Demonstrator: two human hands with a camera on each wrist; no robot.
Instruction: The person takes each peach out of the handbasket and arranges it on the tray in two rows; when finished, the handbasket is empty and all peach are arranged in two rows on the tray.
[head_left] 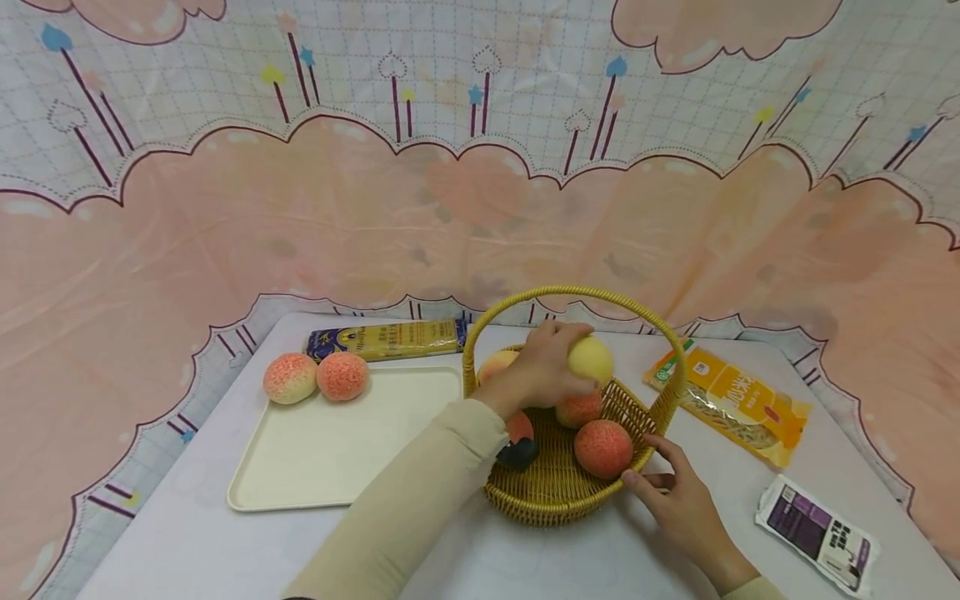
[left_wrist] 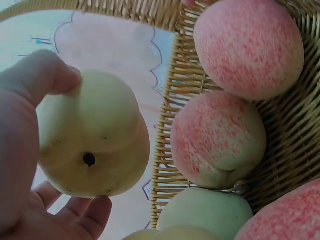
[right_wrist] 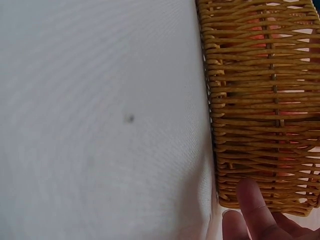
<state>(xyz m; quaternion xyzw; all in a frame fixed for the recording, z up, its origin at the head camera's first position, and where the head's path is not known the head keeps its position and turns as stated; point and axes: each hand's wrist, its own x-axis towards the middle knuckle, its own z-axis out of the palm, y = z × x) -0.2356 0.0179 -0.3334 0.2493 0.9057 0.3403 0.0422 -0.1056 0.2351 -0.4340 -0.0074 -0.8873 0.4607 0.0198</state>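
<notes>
In the head view, my left hand (head_left: 546,367) holds a pale yellow peach (head_left: 590,362) above the wicker basket (head_left: 555,510). The left wrist view shows thumb and fingers round this peach (left_wrist: 95,132), with a small dark hole on its facing side. Inside the basket lie a red peach (head_left: 603,448), another red-speckled peach (head_left: 579,410) and more fruit, partly hidden by my left arm. My right hand (head_left: 678,500) grips the basket's near right rim. In the right wrist view its fingers (right_wrist: 252,200) lie against the woven wall (right_wrist: 265,110).
A cream tray (head_left: 322,450) stands left, with two speckled peaches (head_left: 290,378) at its far corner. Behind it lies a pasta packet (head_left: 397,340). An orange noodle bag (head_left: 738,404) and a purple-and-white packet (head_left: 817,533) lie right. The basket's tall handle (head_left: 570,291) arches overhead.
</notes>
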